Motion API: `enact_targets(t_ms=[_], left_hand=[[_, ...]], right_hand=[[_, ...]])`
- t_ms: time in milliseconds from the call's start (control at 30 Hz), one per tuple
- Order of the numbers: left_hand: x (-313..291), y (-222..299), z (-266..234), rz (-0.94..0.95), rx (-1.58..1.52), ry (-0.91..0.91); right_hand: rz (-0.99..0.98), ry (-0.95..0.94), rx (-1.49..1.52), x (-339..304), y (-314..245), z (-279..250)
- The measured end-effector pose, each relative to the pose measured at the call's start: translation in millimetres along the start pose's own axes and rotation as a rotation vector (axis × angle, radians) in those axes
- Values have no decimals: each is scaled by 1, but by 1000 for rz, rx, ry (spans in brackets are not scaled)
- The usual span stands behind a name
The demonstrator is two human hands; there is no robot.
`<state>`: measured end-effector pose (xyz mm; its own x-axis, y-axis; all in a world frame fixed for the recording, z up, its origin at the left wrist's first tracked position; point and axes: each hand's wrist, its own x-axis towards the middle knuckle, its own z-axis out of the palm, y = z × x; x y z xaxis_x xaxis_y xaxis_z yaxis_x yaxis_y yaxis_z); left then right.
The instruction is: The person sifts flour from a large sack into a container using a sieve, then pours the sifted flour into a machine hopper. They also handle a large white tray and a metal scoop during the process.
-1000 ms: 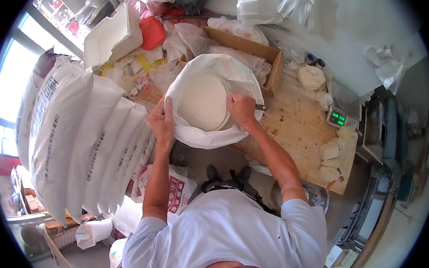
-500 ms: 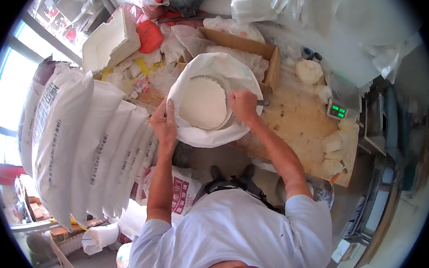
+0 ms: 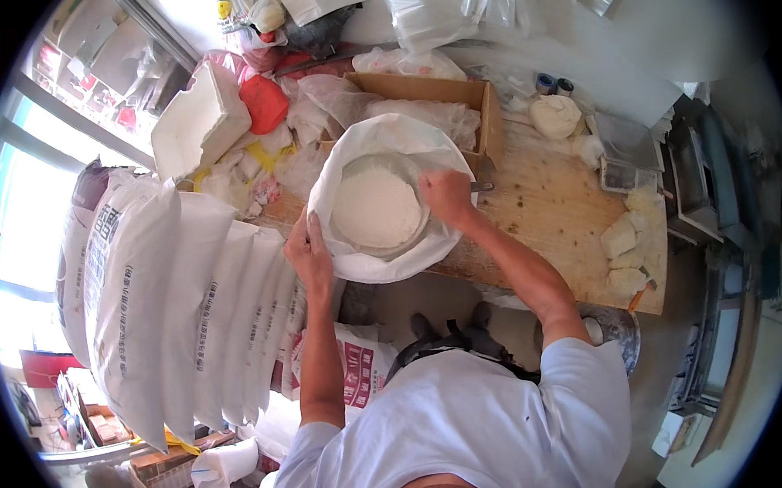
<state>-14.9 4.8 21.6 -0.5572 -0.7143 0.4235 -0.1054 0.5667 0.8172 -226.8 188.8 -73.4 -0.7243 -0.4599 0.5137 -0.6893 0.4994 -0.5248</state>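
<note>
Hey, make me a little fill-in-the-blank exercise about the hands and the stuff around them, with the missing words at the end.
1. The left hand holds the open sack at its ____ side.
2. A dark handle juts out to the ____ of the closed right hand.
3. The open box beyond the sack is made of ____.
4. The bright item next to the white foam box is ____ in colour.

Missing words: left; right; cardboard; red.
</note>
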Motion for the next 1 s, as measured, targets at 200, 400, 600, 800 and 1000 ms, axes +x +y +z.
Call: enact_targets(t_ms=[200, 400, 600, 800, 1000], left_hand=[[-4, -4, 0, 3, -32, 20], [-3, -1, 2, -39, -85, 24], [-2, -1, 3, 6, -32, 65], [-1, -2, 2, 9, -35, 80], [-2, -9, 2, 20, -82, 50]], right_hand=[[-58, -115, -2, 0, -3, -5], [-99, -96, 9, 1, -5, -10], [0, -64, -37, 5, -2, -6], [-14, 5, -25, 1, 1, -7], [13, 16, -5, 4, -3, -15]])
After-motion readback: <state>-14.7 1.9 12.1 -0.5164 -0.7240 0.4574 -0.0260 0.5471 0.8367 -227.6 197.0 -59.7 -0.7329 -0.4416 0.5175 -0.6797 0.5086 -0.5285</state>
